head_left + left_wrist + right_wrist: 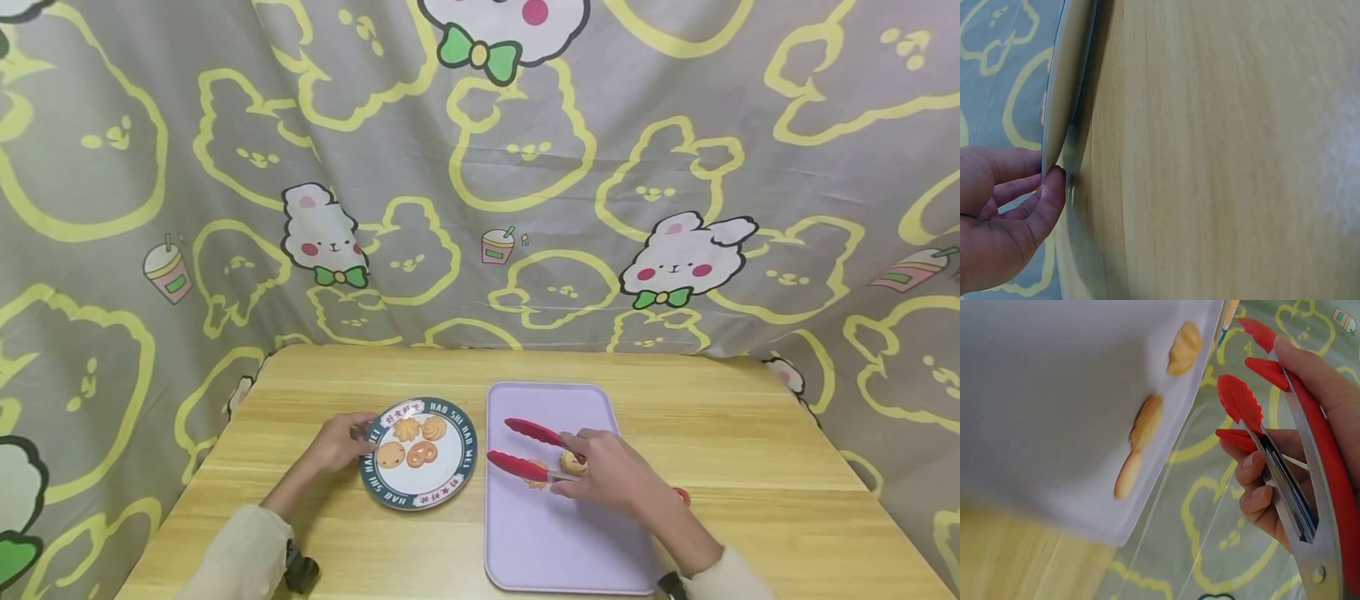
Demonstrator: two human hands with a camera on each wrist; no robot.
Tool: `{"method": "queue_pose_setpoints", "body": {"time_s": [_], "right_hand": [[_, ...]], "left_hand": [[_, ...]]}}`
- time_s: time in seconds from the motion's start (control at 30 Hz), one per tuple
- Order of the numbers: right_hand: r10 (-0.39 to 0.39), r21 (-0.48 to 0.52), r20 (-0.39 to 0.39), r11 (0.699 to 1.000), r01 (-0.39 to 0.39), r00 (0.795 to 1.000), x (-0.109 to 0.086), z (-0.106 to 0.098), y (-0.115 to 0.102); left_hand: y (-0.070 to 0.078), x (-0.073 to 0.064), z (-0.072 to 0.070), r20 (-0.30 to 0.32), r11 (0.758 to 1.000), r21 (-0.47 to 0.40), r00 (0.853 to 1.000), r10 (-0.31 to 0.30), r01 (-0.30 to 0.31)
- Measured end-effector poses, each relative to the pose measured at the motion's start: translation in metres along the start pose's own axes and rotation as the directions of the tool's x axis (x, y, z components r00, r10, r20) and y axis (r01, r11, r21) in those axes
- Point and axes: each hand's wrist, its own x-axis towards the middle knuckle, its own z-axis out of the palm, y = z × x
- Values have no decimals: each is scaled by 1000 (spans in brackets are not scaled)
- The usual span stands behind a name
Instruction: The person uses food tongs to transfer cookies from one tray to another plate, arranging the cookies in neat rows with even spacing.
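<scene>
In the head view my left hand (339,442) is at the left rim of a round plate (452,460) with a dark green lettered border. The left wrist view shows thumb and fingers pinching the plate's edge (1060,119). Several cookies (422,453) lie on its white middle. My right hand (611,471) grips metal tongs (519,465) with red tips, held spread above a lilac tray (558,542). Between the tongs' tips there is nothing. Three cookies (1147,422) sit on the tray in the right wrist view; from the head, hand and tongs partly hide them.
Plate and tray stand side by side on a wood-grain table (750,467), a narrow gap between them. A grey curtain (420,333) with yellow outlines hangs behind the far edge and round the sides.
</scene>
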Motion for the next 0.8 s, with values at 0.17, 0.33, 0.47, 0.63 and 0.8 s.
{"method": "queue_pose_setpoints", "body": {"time_s": [0.17,0.33,0.47,0.63,0.8], "right_hand": [[-21,-23,12,1000,21,1000,-13,-4,12],[-2,-25,37,1000,2,999,-24,-4,18],[13,6,41,1000,-13,999,-27,-1,20],[-40,-16,13,999,41,999,-30,3,25],[-77,-29,-1,997,77,997,-30,5,29]], "left_hand": [[1,0,0,4,1000,3,1000,-4,4],[1,0,0,5,1000,8,1000,0,0],[0,0,0,3,1000,0,1000,-9,9],[0,0,1,-1,1000,-3,1000,-11,11],[1,0,0,-3,1000,-15,1000,-13,13]]}}
